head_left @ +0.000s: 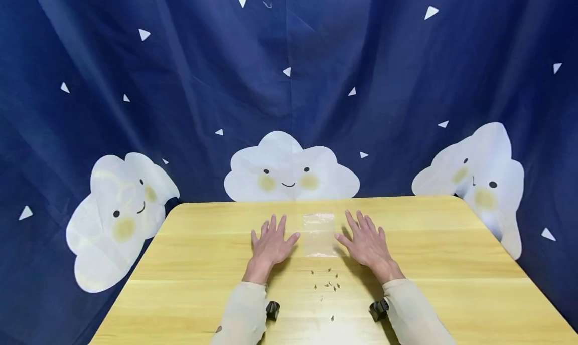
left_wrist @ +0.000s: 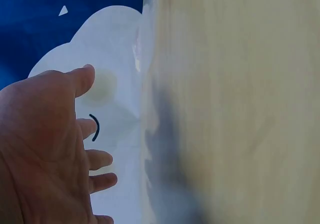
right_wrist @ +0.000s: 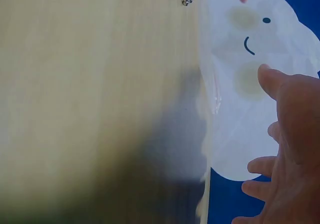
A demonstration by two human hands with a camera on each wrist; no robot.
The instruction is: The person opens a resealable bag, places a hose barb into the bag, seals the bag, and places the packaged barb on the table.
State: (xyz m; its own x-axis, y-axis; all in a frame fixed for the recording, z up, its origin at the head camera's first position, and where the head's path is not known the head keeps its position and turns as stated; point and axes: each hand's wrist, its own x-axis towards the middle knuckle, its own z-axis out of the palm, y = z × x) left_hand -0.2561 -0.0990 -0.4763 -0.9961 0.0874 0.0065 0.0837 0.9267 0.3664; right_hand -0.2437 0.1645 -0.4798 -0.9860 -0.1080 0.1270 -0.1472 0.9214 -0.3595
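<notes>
My left hand and right hand hover over the worktop with fingers spread, one on either side of a clear plastic bag lying flat between them. On my side of the bag, small metal pieces lie scattered.

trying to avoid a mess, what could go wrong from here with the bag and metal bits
The small metal parts lie loose on the table, so a sleeve might knock some away. One part lies apart from the others and could be overlooked. The clear plastic bag lies flat and may slide when handled.
</notes>
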